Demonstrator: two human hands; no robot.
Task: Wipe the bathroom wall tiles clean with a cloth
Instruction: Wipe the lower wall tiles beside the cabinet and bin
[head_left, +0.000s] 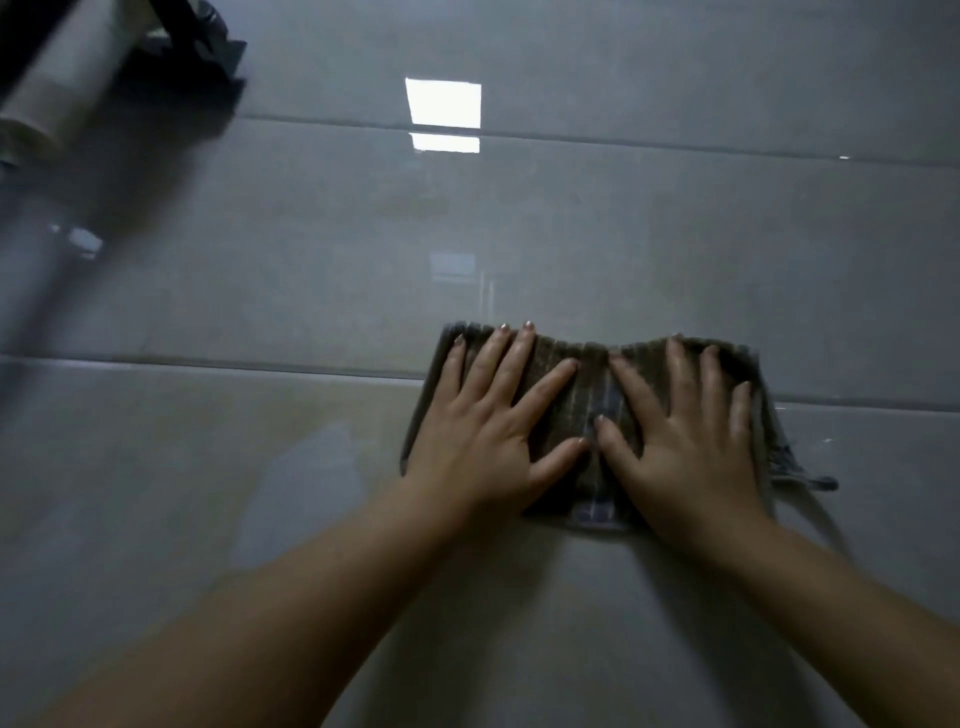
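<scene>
Lying beneath spread fingers (522, 358) of left hand (485, 441) and right hand (691, 447): cloth (592, 371) on wall tiles (311, 260).

My left hand (488, 431) and right hand (685, 447) are bare. The left forearm (311, 587) and right forearm (831, 587) are bare too. My fingernails (529, 325) are short, pale and a little shiny.

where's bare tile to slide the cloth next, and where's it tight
Bare tile runs left of the cloth along the lower grout line, above it up to the reflection, and to the upper right. It is crowded at the top left, around the pale roll and dark fixture. The left hand and right hand press flat on the cloth.
</scene>
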